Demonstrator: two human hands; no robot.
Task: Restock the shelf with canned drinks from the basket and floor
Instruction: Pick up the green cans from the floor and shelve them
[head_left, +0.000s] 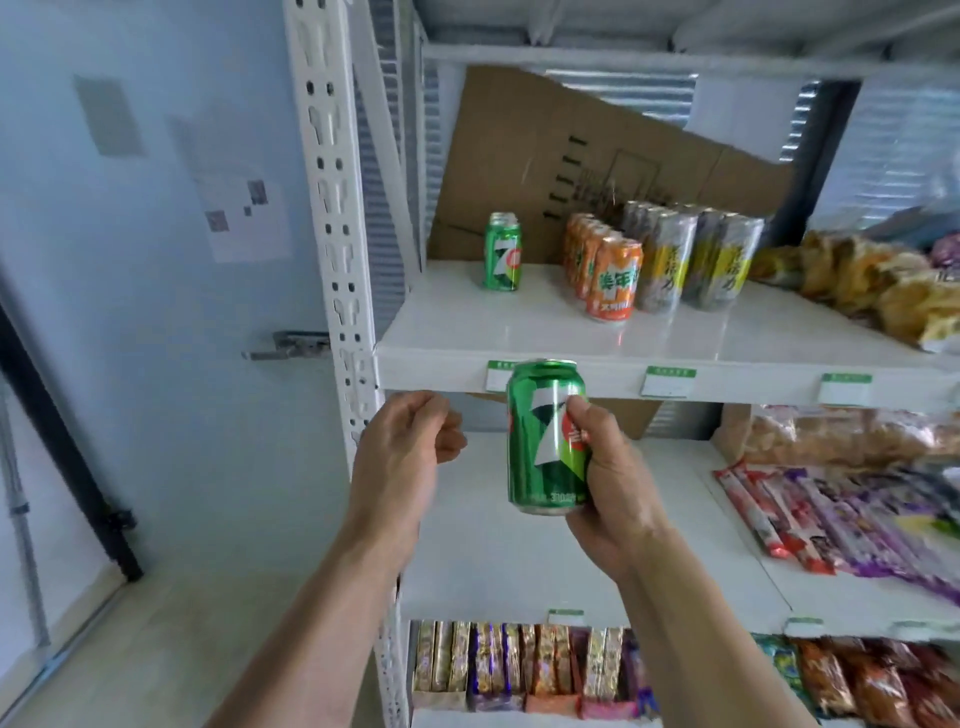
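My right hand (610, 483) grips a green 7UP can (543, 441), held upright just below the front edge of the white upper shelf (467, 332). Left of the can, my left hand (402, 452) is loosely curled and holds nothing. On that shelf a short row of green 7UP cans (502, 252) stands at the left. A row of orange cans (605, 270) and two rows of grey-and-yellow cans (691, 262) stand to their right. No basket or floor cans are in view.
A cardboard sheet (571, 150) leans behind the cans. Snack bags (872, 280) fill the shelf's right end. The lower shelf (483, 551) holds purple and red packets (831, 514) at the right. Boxed bars (524, 670) sit underneath. The white upright post (337, 218) stands at the left.
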